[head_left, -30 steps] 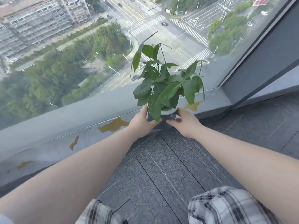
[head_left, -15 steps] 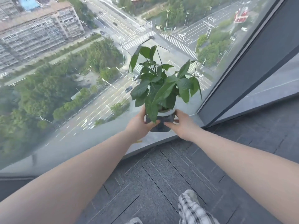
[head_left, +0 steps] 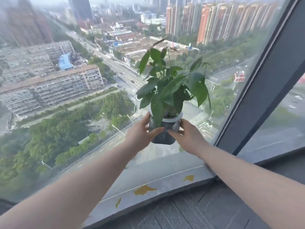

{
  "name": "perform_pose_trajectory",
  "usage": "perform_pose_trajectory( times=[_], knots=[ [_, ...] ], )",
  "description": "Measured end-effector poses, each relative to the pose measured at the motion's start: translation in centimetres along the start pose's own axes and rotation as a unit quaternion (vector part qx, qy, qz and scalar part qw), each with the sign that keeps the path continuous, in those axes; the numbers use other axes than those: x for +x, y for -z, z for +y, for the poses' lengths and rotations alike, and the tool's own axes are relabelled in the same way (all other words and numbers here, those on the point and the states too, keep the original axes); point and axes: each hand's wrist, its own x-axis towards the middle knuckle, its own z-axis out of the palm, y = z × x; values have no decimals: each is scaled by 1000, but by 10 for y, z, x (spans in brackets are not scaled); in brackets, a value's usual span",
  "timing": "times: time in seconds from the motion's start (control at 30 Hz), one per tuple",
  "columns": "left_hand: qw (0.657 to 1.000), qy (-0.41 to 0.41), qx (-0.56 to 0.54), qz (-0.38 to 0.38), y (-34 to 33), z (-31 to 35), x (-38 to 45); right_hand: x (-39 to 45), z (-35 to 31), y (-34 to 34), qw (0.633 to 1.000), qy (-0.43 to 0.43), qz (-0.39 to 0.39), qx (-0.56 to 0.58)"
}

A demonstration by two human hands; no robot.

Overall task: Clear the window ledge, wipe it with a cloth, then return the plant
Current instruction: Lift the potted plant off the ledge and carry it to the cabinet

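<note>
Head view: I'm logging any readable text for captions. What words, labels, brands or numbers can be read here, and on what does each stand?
None can be read.
The pot of the plant, held by the left hand and the right hand: no label shows.
The red sign outside beyond the glass: too blurred to read.
The window ledge: only yellow stains, no writing.

A grey ledge (head_left: 165,177) ran along the foot of the window (head_left: 66,96), meeting a dark frame post (head_left: 264,90) at its right end. Three yellow stains (head_left: 144,190) lay on its front strip, spaced apart from left to right. Below it was dark grey floor (head_left: 189,214), laid in ribbed tiles.
</note>
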Motion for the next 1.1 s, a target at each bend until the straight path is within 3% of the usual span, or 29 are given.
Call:
perform_pose_trajectory(
  times=[0.1, 0.37, 0.63, 0.87, 1.1],
  knots=[
    [998, 9, 9, 59, 27, 29, -28, -10, -41, 13, 999, 48, -2, 23],
    [977, 69, -35, 201, 74, 75, -138, -60, -118, 31, 975, 182, -97, 87],
    [934, 130, -33, 331, 121, 83, -275, -138, -191, -14, 940, 262, -207, 69],
    [865, 179, 9, 468, 165, 74, -452, -271, -273, -85, 884, 348, -299, 92],
    [776, 253, 73, 573, 189, 70, -695, -487, -343, -153, 810, 397, -403, 154]
  ],
)
